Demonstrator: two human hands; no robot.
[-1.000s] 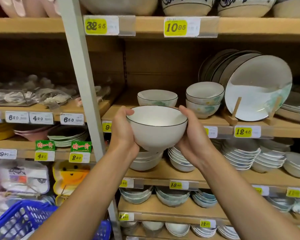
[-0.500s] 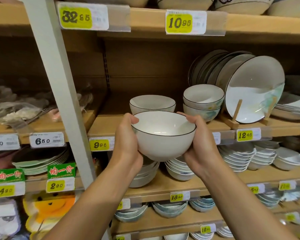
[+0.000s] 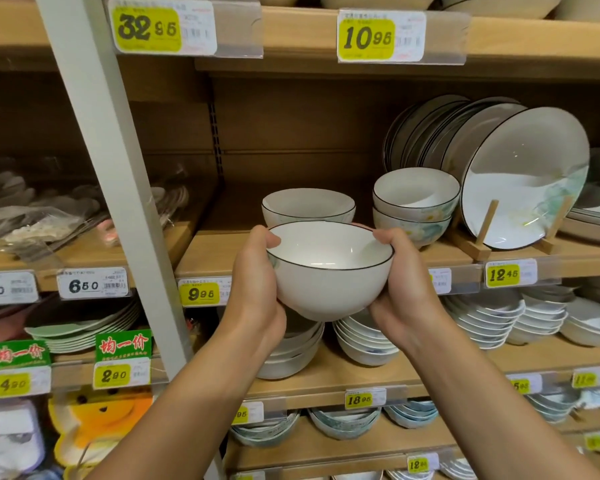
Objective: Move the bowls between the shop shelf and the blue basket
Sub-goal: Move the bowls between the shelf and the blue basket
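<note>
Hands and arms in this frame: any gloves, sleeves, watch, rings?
Left hand and right hand are ungloved. No sleeve is in view all the way to the frame's bottom edge. No watch, bracelet or ring shows.

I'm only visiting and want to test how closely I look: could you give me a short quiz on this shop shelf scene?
1. True or false: the white ceramic bowl with a thin dark rim rests on the wooden shelf.
2. The yellow price tag beside the left grip reads: A 9.95, B 18.95, C 32.95?
3. How many patterned bowls stand stacked left of the large upright plate?
Key: 1 false: left and right grip hold it; 2 A; 3 two.
</note>
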